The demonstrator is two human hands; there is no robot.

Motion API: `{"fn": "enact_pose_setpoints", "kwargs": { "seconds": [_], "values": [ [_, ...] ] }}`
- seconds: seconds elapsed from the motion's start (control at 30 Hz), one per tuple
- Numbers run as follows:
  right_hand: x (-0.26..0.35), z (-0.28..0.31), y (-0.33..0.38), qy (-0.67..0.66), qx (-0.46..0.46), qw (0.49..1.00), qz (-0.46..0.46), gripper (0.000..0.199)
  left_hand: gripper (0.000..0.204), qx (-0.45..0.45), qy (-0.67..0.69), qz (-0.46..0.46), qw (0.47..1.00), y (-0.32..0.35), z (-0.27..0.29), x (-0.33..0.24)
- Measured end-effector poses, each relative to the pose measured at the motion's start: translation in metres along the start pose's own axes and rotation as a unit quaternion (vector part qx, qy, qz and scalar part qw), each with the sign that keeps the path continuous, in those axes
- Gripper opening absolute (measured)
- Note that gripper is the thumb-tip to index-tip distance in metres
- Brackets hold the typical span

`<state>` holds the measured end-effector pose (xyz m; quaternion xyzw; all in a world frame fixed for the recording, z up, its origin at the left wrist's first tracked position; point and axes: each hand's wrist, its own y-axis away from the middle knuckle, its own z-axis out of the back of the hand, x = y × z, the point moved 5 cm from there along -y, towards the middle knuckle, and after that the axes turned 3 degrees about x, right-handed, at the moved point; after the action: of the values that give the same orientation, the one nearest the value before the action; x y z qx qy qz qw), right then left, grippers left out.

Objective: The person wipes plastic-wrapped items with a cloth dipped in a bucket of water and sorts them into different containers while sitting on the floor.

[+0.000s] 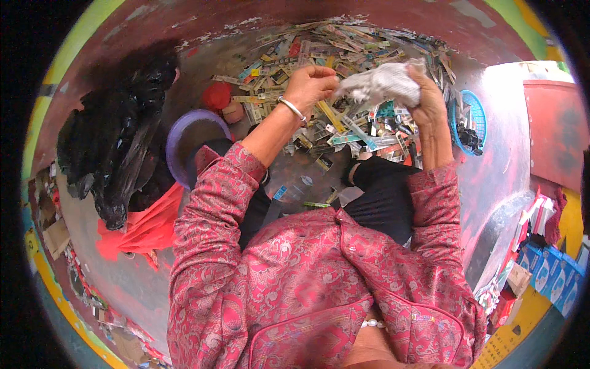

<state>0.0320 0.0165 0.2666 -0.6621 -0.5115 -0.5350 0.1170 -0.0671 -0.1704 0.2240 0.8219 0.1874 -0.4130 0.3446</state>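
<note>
A whitish knit work glove, crumpled, is stretched between my hands above a pile of packaged strips. My right hand is closed around its right end, thumb on top. My left hand, with a silver bangle at the wrist, has its fingers pinched at the glove's blurred left end; just how they grip it is partly hidden. Beneath and beyond lies the wide heap of long, narrow packages, in clear, yellow, blue and grey, along with small dark pieces.
A purple basin stands at the left, beside black plastic bags and a red plastic bag. A red round object lies behind the basin. On the right is a blue basket with dark pieces inside. Blue boxes stand lower right.
</note>
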Motion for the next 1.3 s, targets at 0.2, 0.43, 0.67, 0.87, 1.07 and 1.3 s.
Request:
{"fn": "enact_pose_setpoints", "kwargs": {
  "seconds": [0.2,0.43,0.67,0.87,1.07,1.3],
  "values": [
    [-0.011,-0.047,0.026,0.140,0.002,0.988,0.069,0.019,0.051,0.129,0.174,0.066,0.974,0.018,-0.038,0.020],
    [-0.018,-0.035,0.012,0.120,0.058,0.990,-0.043,0.025,0.046,0.198,0.167,-0.010,0.966,0.015,-0.038,0.006],
    [-0.037,-0.064,-0.002,-0.067,0.353,0.924,-0.134,0.044,0.062,0.102,-0.121,-0.185,0.970,0.001,-0.013,-0.030],
    [-0.027,-0.068,-0.051,0.008,0.292,0.951,-0.100,0.020,0.061,-0.002,-0.161,-0.130,0.978,-0.013,0.007,-0.045],
    [-0.002,0.086,-0.106,-0.223,0.111,0.968,0.015,0.012,0.037,-0.030,0.055,0.049,0.997,-0.069,0.100,0.006],
    [-0.102,0.186,-0.093,-0.399,0.027,0.916,-0.039,0.017,0.009,-0.115,0.082,0.261,0.955,-0.101,0.162,0.204]
  ]
}}
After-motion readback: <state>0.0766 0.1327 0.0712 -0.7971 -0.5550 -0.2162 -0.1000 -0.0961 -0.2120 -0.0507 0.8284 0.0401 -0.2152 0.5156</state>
